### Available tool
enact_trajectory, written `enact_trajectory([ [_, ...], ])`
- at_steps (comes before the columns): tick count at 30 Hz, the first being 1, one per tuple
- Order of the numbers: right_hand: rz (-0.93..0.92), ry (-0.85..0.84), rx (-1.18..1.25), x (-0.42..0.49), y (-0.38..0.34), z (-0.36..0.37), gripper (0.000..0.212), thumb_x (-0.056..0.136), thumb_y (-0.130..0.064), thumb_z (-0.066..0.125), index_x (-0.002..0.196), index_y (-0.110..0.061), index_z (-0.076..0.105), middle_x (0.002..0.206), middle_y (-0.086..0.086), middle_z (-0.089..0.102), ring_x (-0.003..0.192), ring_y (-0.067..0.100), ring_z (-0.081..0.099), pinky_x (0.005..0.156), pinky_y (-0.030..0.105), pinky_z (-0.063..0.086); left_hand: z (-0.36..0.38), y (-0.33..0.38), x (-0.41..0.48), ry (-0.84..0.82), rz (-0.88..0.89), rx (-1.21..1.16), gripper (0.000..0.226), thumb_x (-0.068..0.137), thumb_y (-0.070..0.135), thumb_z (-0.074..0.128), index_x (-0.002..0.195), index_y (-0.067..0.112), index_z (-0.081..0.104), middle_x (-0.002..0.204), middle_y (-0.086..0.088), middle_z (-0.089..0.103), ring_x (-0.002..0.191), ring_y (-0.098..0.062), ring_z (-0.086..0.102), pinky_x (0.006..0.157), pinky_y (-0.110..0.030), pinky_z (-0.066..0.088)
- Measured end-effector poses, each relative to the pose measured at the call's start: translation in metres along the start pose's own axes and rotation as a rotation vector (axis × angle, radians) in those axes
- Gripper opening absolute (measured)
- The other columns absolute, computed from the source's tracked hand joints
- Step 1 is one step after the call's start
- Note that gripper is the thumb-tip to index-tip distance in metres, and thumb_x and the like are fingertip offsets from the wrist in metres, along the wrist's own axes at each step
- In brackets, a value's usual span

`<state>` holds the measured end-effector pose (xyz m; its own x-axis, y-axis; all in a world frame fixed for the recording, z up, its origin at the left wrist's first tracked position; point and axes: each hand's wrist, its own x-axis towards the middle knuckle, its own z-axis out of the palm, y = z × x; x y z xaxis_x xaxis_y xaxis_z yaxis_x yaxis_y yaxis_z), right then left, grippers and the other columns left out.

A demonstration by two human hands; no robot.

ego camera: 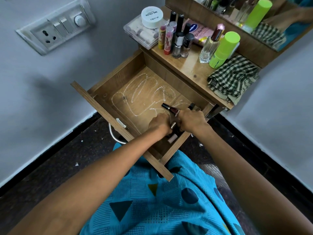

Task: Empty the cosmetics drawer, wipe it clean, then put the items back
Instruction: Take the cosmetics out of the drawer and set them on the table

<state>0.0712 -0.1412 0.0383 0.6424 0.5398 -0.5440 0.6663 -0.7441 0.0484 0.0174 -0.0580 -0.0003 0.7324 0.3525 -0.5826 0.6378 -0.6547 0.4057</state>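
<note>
Evidently the emptying is nearly done: the open wooden drawer shows white chalky scribbles across its floor. The cosmetics left in it crowd its near right corner, where both hands reach in together. The left hand is knuckles-up, fingers curled downward beside a small gold-toned cylinder; whether it actually grips anything I cannot tell. Closer to the drawer's front edge lies a pale pink tube, untouched. The right hand is closed round a dark maroon bottle with a black cap, which sticks out toward the drawer's middle. It is held by its body, probably so several pieces can be gathered in one lift.

On the wooden tabletop above, a white round jar sits on a clear plastic box at the far left corner. Small polish bottles and lip tubes stand grouped beside it, then a lime-green plastic bottle. A green-and-cream checked cloth lies at the right edge, likely ready for wiping.
</note>
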Motion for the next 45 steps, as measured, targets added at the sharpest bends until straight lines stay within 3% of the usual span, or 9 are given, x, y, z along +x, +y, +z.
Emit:
enact_trajectory([
  [7, -0.095, -0.036, 0.032, 0.002, -0.003, 0.002, 0.027, 0.089, -0.007, 0.053, 0.115, -0.003, 0.055, 0.118, 0.013, 0.057, 0.11, 0.029, 0.057, 0.083, 0.038, 0.047, -0.006, -0.011, 0.006, 0.014, -0.024, 0.046, 0.035, 0.078, 0.018, 0.068, 0.111, 0.01, 0.059, 0.117, -0.01, 0.061, 0.106, -0.026, 0.059, 0.076, -0.028, 0.045],
  [12, -0.213, -0.159, 0.066, 0.007, -0.005, 0.006, 0.026, 0.081, -0.019, 0.068, 0.106, -0.017, 0.064, 0.114, 0.004, 0.061, 0.109, 0.023, 0.057, 0.087, 0.034, 0.045, -0.019, -0.024, 0.014, 0.041, -0.041, 0.008, 0.029, 0.079, 0.023, 0.068, 0.105, 0.011, 0.061, 0.109, -0.009, 0.064, 0.098, -0.025, 0.062, 0.075, -0.028, 0.047],
  [20, -0.339, -0.092, -0.032, 0.008, -0.011, 0.01, 0.023, 0.084, -0.026, 0.063, 0.106, -0.018, 0.06, 0.11, 0.0, 0.06, 0.103, 0.02, 0.057, 0.075, 0.028, 0.036, -0.03, -0.034, 0.018, 0.091, -0.026, -0.095, 0.026, 0.081, 0.023, 0.064, 0.103, 0.008, 0.065, 0.107, -0.012, 0.065, 0.098, -0.026, 0.061, 0.072, -0.025, 0.042],
  [26, -0.31, -0.091, -0.036, 0.013, -0.014, 0.014, 0.026, 0.082, -0.017, 0.065, 0.108, -0.014, 0.06, 0.11, 0.005, 0.061, 0.102, 0.024, 0.058, 0.076, 0.03, 0.041, -0.033, -0.033, 0.016, 0.163, 0.029, -0.188, 0.022, 0.079, 0.022, 0.068, 0.095, 0.007, 0.066, 0.102, -0.012, 0.064, 0.087, -0.023, 0.059, 0.067, -0.026, 0.04],
  [29, -0.292, -0.053, 0.019, 0.013, -0.011, 0.014, 0.029, 0.082, -0.018, 0.065, 0.108, -0.01, 0.058, 0.112, 0.008, 0.059, 0.102, 0.026, 0.058, 0.075, 0.031, 0.041, -0.036, -0.033, 0.014, 0.207, 0.051, -0.208, 0.019, 0.077, 0.016, 0.068, 0.093, 0.004, 0.067, 0.097, -0.014, 0.066, 0.09, -0.026, 0.061, 0.074, -0.03, 0.046],
  [32, -0.225, 0.025, 0.188, 0.011, -0.003, 0.012, 0.027, 0.08, -0.02, 0.067, 0.105, -0.011, 0.061, 0.109, 0.011, 0.061, 0.097, 0.027, 0.061, 0.076, 0.033, 0.046, -0.044, -0.029, 0.008, 0.257, 0.106, -0.221, 0.019, 0.078, 0.011, 0.066, 0.096, 0.005, 0.066, 0.101, -0.012, 0.066, 0.094, -0.024, 0.061, 0.081, -0.029, 0.047],
  [35, -0.137, 0.125, 0.497, 0.004, 0.006, 0.001, 0.027, 0.08, -0.017, 0.069, 0.105, -0.009, 0.064, 0.106, 0.011, 0.067, 0.091, 0.022, 0.064, 0.083, 0.033, 0.053, -0.059, -0.021, 0.001, 0.343, 0.211, -0.209, 0.025, 0.079, 0.009, 0.066, 0.104, 0.01, 0.066, 0.109, -0.007, 0.064, 0.097, -0.016, 0.058, 0.079, -0.015, 0.041],
  [39, -0.037, 0.413, 0.848, -0.008, 0.015, -0.031, 0.04, 0.08, -0.012, 0.068, 0.117, -0.003, 0.059, 0.114, 0.01, 0.064, 0.095, 0.016, 0.063, 0.09, 0.031, 0.053, -0.085, -0.001, -0.008, 0.469, 0.326, -0.292, 0.032, 0.078, 0.008, 0.068, 0.11, 0.009, 0.063, 0.112, -0.005, 0.062, 0.094, -0.008, 0.055, 0.077, -0.004, 0.037],
  [45, 0.134, 0.893, 0.907, 0.006, 0.029, -0.063, 0.035, 0.084, -0.02, 0.066, 0.117, -0.009, 0.061, 0.11, 0.006, 0.067, 0.09, 0.017, 0.065, 0.081, 0.035, 0.056, -0.109, 0.033, -0.005, 0.632, 0.43, -0.507, 0.027, 0.072, 0.005, 0.072, 0.097, 0.008, 0.063, 0.088, 0.002, 0.063, 0.07, 0.002, 0.054, 0.062, 0.002, 0.04],
])
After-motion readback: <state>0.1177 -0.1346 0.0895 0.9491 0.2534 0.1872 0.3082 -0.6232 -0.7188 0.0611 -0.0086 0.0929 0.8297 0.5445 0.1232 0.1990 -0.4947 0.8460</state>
